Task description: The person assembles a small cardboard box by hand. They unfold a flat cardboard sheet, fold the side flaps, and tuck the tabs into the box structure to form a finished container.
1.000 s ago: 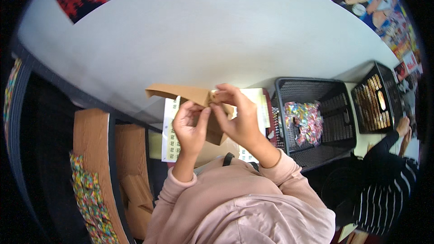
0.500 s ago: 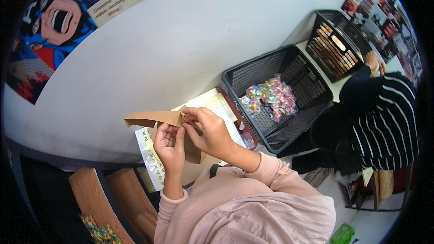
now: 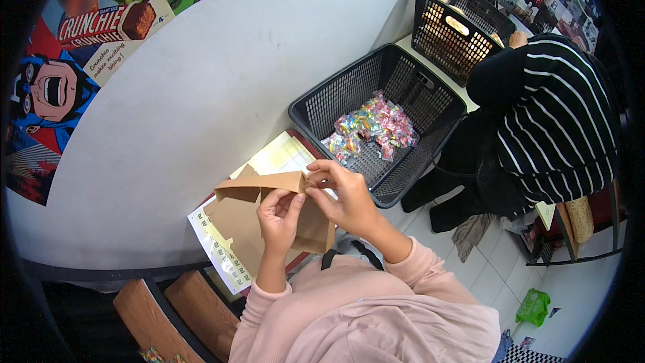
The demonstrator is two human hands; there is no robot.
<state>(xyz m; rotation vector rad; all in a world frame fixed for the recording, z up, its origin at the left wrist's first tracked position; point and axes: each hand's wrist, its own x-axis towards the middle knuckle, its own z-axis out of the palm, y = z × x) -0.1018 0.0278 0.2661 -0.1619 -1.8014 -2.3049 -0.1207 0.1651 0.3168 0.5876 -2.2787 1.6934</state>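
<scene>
Between my hands is a brown cardboard box [image 3: 314, 226], partly folded, with its long flap standing up toward the left. My left hand [image 3: 279, 212] pinches the box's upper edge from below. On the same corner, just to the right, my right hand [image 3: 341, 191] is closed, thumb and fingertips pressed on the folded board. Beneath lie a flat brown cardboard piece [image 3: 232, 228], a white sheet with a repeated dark print [image 3: 220, 255] and pale yellow papers [image 3: 281, 154]. My fingers cover the exact fold at the corner.
A black plastic crate [image 3: 376, 185] holding wrapped sweets [image 3: 379, 124] stands beyond my right hand. Farther back is another crate [image 3: 463, 27], where a person in a striped top [image 3: 551, 114] works. Wooden shelves [image 3: 158, 319] are at lower left; a green bag [image 3: 533, 307] lies on the floor.
The view has swung, so the crates now appear farther left. The box has turned, showing more of its inside and the flat cardboard below. Both hands still pinch its corner.
</scene>
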